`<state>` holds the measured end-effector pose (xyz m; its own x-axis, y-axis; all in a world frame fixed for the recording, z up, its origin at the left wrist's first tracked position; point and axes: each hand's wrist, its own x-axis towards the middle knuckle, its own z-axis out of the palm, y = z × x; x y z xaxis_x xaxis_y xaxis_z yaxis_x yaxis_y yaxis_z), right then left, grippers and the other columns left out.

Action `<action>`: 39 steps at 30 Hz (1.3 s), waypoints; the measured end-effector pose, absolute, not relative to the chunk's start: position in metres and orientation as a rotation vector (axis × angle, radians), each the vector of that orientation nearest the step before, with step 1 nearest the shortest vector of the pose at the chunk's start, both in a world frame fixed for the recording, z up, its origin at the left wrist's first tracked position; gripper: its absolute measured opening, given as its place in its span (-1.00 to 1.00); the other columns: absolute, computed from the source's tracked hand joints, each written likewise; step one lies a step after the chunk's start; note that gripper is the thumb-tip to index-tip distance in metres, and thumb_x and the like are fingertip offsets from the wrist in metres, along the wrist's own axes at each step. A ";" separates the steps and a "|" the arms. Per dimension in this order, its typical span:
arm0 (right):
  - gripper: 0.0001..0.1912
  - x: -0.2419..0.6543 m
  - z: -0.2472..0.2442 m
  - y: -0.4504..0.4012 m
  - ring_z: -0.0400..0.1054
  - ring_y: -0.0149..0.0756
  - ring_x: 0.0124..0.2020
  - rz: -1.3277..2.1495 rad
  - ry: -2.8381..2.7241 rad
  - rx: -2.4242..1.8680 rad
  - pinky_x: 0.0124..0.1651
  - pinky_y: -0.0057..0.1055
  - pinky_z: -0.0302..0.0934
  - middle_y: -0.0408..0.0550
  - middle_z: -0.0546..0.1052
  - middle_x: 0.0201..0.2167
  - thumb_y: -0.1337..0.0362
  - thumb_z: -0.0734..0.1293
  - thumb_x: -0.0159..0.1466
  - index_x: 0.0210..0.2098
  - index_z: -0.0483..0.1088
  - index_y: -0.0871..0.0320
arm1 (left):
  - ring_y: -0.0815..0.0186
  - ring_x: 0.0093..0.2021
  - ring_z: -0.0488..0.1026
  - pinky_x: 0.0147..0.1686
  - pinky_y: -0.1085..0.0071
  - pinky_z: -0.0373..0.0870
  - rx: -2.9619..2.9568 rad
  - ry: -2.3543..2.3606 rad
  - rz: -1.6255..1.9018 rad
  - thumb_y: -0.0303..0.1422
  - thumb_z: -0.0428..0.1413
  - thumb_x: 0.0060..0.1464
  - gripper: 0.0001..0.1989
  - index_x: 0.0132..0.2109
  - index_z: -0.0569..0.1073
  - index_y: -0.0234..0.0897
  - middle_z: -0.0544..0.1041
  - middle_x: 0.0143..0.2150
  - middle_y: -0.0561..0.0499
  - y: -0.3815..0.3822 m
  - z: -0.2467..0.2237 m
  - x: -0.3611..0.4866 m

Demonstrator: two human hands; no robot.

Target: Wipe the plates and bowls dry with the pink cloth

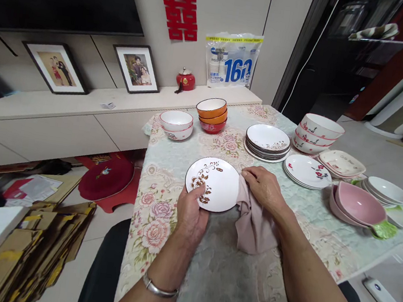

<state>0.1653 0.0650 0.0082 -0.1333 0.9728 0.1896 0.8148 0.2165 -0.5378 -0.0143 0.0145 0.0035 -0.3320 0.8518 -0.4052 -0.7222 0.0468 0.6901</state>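
Observation:
A white plate (224,189) with a brown floral pattern and dark rim is held above the table, tilted toward me. My left hand (193,212) grips its lower left edge, thumb on the face and fingers underneath. At the plate's right edge, my right hand (262,187) holds a dusty-pink cloth (254,228), pinched over the rim; the rest of the cloth hangs down. A stack of plates (267,139) with similar dark rims stands behind, beyond my right hand.
On the flowered tablecloth (158,215) stand white bowls (176,120), orange and red bowls (212,112), tall white bowls (316,132), small plates (307,171), square dishes (342,163), pink bowls (359,203) and small white bowls (387,189). A red stool (107,178) and flattened cardboard (38,243) lie left.

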 end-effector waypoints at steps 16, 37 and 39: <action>-0.63 0.164 0.003 0.065 0.28 -0.26 -0.36 0.710 -1.926 -1.530 -0.29 -0.39 0.08 -0.10 0.44 -0.46 0.09 0.09 0.33 -0.49 0.30 0.13 | 0.10 -0.20 0.62 -0.07 0.12 0.54 0.183 0.983 1.547 -0.65 0.14 -0.13 -0.49 0.03 0.52 -0.37 0.67 -0.20 -0.15 0.009 0.008 -0.009; -0.60 0.157 0.005 0.061 0.43 -0.18 -0.24 1.170 -1.515 -1.362 -0.25 -0.37 0.27 -0.02 0.60 -0.23 0.02 0.34 0.18 -0.16 0.52 0.21 | -0.01 0.04 0.55 0.08 0.08 0.45 0.168 0.904 1.476 -0.60 0.17 -0.08 -0.44 0.14 0.46 -0.36 0.63 -0.03 -0.22 0.012 0.002 -0.011; -0.57 0.156 0.004 0.060 0.45 -0.16 -0.26 1.270 -1.451 -1.354 -0.29 -0.37 0.29 -0.01 0.62 -0.25 0.05 0.41 0.10 -0.15 0.51 0.22 | 0.00 0.01 0.57 0.07 0.07 0.46 0.199 0.895 1.482 -0.60 0.18 -0.08 -0.45 0.13 0.46 -0.37 0.64 -0.05 -0.21 0.010 0.003 -0.011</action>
<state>0.1562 0.0605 0.0044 -0.1434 0.9853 -0.0934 0.2229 -0.0598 -0.9730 -0.0106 0.0104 0.0032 -0.1556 0.9067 -0.3919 -0.7692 0.1377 0.6240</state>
